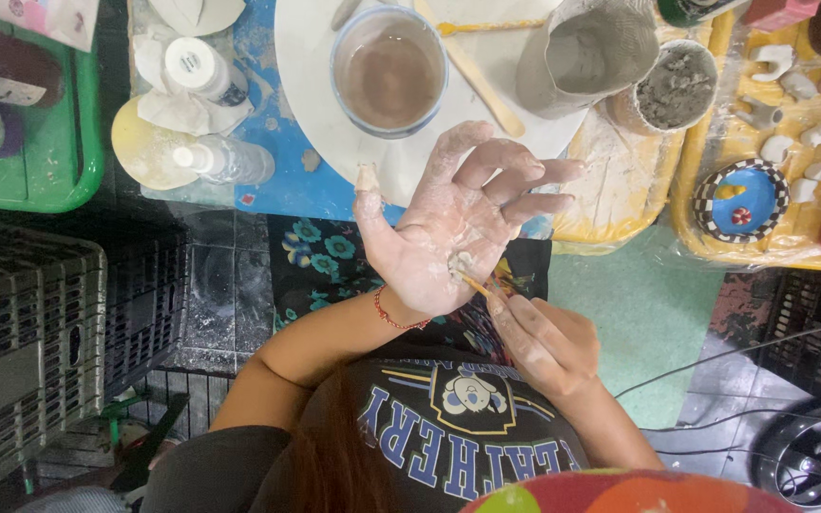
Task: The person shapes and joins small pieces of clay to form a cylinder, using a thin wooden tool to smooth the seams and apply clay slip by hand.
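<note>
My left hand (448,228) is held palm up over my lap, its fingers spread and smeared with pale dried clay. A small lump of clay (461,261) lies at the base of the palm. My right hand (544,347) is just below it, pinching a thin wooden tool (475,283) whose tip touches the clay lump. A red string bracelet (393,318) circles the left wrist.
Ahead lies a white round board (306,76) with a cup of murky water (390,71), a wooden stick (472,71) and a grey clay vessel (586,52). A yellow tray (715,249) at right holds a blue bowl (741,201). Grey crates (21,332) stand left.
</note>
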